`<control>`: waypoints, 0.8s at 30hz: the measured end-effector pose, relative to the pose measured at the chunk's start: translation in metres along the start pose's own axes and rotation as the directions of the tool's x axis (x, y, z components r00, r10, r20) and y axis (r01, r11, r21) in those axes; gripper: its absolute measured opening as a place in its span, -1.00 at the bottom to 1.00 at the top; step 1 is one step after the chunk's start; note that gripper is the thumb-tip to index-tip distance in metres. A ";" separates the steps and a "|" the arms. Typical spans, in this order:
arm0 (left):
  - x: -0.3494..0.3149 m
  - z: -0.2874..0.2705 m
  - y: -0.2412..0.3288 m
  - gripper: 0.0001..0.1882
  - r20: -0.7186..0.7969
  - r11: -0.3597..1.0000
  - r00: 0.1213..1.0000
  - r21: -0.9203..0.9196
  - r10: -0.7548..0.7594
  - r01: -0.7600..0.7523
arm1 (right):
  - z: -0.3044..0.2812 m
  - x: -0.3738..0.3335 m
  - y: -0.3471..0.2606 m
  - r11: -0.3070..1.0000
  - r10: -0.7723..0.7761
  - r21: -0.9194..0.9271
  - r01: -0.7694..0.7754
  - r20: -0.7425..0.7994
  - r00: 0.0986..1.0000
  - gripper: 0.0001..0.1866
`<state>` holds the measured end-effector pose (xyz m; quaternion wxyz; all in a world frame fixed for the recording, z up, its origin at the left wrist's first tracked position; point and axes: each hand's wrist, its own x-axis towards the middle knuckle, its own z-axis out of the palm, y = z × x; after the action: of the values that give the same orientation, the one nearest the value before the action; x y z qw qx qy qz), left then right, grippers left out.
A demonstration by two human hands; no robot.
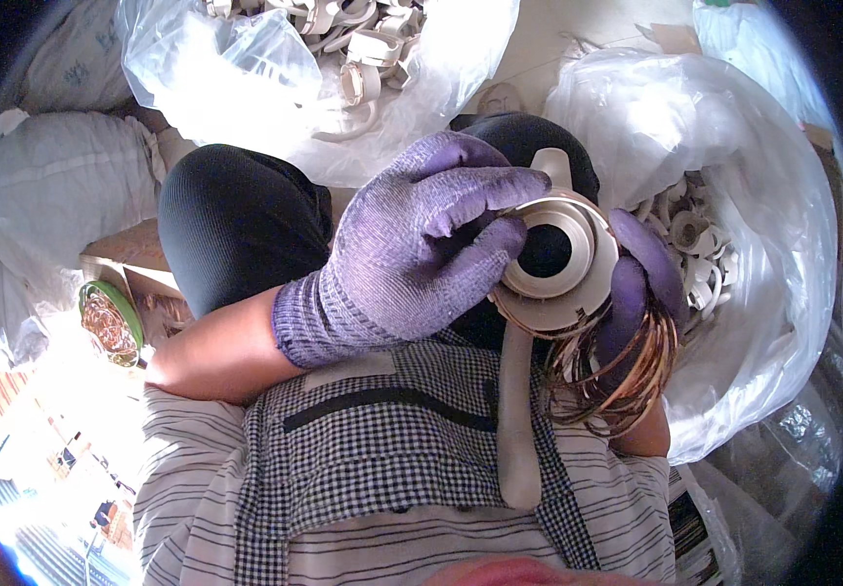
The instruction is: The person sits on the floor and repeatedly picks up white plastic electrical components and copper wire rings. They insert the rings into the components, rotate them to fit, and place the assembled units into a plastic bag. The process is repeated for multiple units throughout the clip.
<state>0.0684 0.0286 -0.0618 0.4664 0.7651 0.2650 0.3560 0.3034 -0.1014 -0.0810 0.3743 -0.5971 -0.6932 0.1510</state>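
Note:
A beige round plastic part [560,311] with a dark central opening is held up in front of my lap. A short tab sticks up from its far side, and a long rounded handle [519,430] points toward my body. My left hand [397,249], in a purple knit glove, pinches the part's left rim between thumb and fingers. From the right, my right hand [648,264], gloved alike, grips the part's other edge. A bundle of thin copper-coloured wire rings [627,391] hangs at that hand's fingers. Whether one ring lies on the rim I cannot tell.
Beyond my knees is a clear plastic bag [216,73] of beige plastic parts [373,49]. Another large clear bag [763,322] with similar pieces stands to the right. At left are a green-rimmed container [109,322] of coiled wire, a cardboard box [128,249] and white sacks [60,186].

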 end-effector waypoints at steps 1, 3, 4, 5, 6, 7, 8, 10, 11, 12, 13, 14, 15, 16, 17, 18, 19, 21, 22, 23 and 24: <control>0.000 -0.002 0.000 -0.64 0.022 1.000 1.000 -0.019 -0.017 0.017 | -0.001 0.008 -0.006 1.000 0.002 -0.009 -0.002 0.004 1.000 -0.74; 0.003 -0.005 -0.004 -0.64 0.065 1.000 0.998 0.004 0.027 -0.027 | -0.001 0.001 -0.003 0.996 0.086 -0.011 -0.085 0.032 0.996 -0.68; 0.004 -0.006 -0.005 -0.64 0.084 0.999 0.995 0.018 0.048 -0.050 | 0.000 0.001 -0.004 0.992 0.123 -0.011 -0.122 0.047 0.991 -0.64; 0.004 -0.007 -0.006 -0.62 0.096 0.999 0.995 -0.001 0.040 -0.040 | -0.003 0.011 -0.010 0.992 0.013 -0.129 -0.006 0.053 0.999 -0.62; 0.004 -0.008 -0.006 -0.61 0.108 0.999 0.994 -0.019 0.033 -0.031 | -0.003 0.011 -0.008 0.988 -0.020 -0.151 0.029 0.063 0.998 -0.59; 0.005 -0.009 -0.006 -0.60 0.124 0.999 0.992 -0.041 0.025 -0.020 | -0.003 0.012 -0.008 0.983 -0.049 -0.174 0.061 0.073 0.996 -0.56; 0.005 -0.011 -0.005 -0.59 0.149 0.998 0.989 -0.069 0.000 0.011 | -0.003 0.013 -0.007 0.976 -0.079 -0.197 0.094 0.083 0.993 -0.52; 0.005 -0.015 -0.004 -0.56 0.203 0.989 0.978 -0.124 -0.048 0.075 | -0.005 0.009 -0.006 0.977 -0.052 -0.199 0.074 0.114 0.992 -0.50; 0.005 -0.018 -0.005 -0.56 0.219 0.988 0.975 -0.136 -0.042 0.073 | -0.005 0.003 -0.005 0.996 0.052 -0.074 -0.046 0.083 0.995 -0.50; 0.006 -0.020 -0.007 -0.55 0.234 0.987 0.971 -0.147 -0.035 0.071 | -0.003 -0.003 -0.004 0.985 0.159 0.054 -0.163 0.065 0.985 -0.50; 0.007 -0.021 -0.009 -0.55 0.254 0.985 0.967 -0.155 -0.029 0.070 | -0.002 -0.004 -0.003 0.963 0.205 0.164 -0.214 0.072 0.976 -0.50; 0.008 -0.023 -0.012 -0.55 0.273 0.984 0.962 -0.162 -0.023 0.070 | -0.002 -0.005 -0.003 0.926 0.249 0.272 -0.261 0.078 0.965 -0.50; 0.008 -0.024 -0.014 -0.56 0.296 0.983 0.955 -0.168 -0.018 0.070 | -0.002 0.001 -0.004 0.899 0.233 0.359 -0.252 0.094 0.968 -0.50; 0.012 -0.028 -0.018 -0.56 0.316 0.976 0.949 -0.206 0.002 0.067 | -0.007 0.012 -0.012 0.909 0.197 0.353 -0.222 0.107 0.975 -0.48; 0.012 -0.029 -0.020 -0.57 0.327 0.977 0.945 -0.209 0.018 0.053 | -0.007 0.018 -0.012 0.914 0.130 0.372 -0.162 0.109 0.986 -0.47; 0.012 -0.029 -0.022 -0.57 0.328 0.976 0.944 -0.218 0.046 0.028 | -0.009 0.027 -0.012 0.947 0.021 0.317 -0.054 0.108 0.994 -0.43; 0.012 -0.030 -0.024 -0.58 0.325 0.972 0.943 -0.235 0.074 0.005 | -0.010 0.030 -0.011 0.963 -0.028 0.270 -0.007 0.125 0.992 -0.40; 0.010 -0.029 -0.027 -0.57 0.345 0.971 0.937 -0.238 0.053 0.033 | -0.011 0.032 -0.008 0.980 -0.068 0.196 0.036 0.159 0.985 -0.33; 0.009 -0.028 -0.029 -0.56 0.357 0.969 0.933 -0.242 0.044 0.047 | -0.013 0.030 -0.006 0.986 -0.056 0.163 0.027 0.178 0.982 -0.30; 0.008 -0.030 -0.032 -0.50 0.357 0.965 0.930 -0.262 0.082 0.015 | -0.015 0.028 -0.003 0.991 -0.056 0.128 0.031 0.198 0.979 -0.28; 0.006 -0.028 -0.035 -0.50 0.343 0.971 0.932 -0.236 0.112 -0.030 | -0.016 0.026 0.000 0.995 -0.055 0.094 0.035 0.217 0.975 -0.27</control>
<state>0.0471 0.0628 -0.0823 0.5775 0.7676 0.1062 0.2571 0.3151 -0.0808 -0.0614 0.3250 -0.5435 -0.7364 0.2382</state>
